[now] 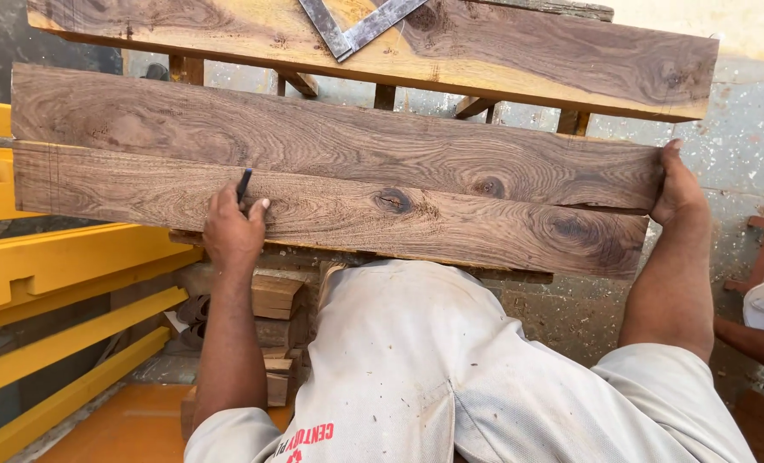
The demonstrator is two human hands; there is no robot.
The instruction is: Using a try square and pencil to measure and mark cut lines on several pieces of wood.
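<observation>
Head view looks down on two dark, knotted wooden planks (339, 184) lying edge to edge, long sides touching, across the person's lap. The left hand (232, 227) rests on the nearer plank, left of its round knot (392, 201), fingers curled shut around a dark pencil (244, 184) whose tip meets the wood near the seam between the planks. The right hand (677, 193) is clamped on the planks' right end, fingers over the end grain, far from the knot. Beyond the planks, a third, paler-edged board (519, 51) lies on a wooden frame, with a metal square (356, 26) on top of it. Left of the planks stand yellow painted rails (65, 274); small wood blocks (275, 296) sit beneath the planks.
</observation>
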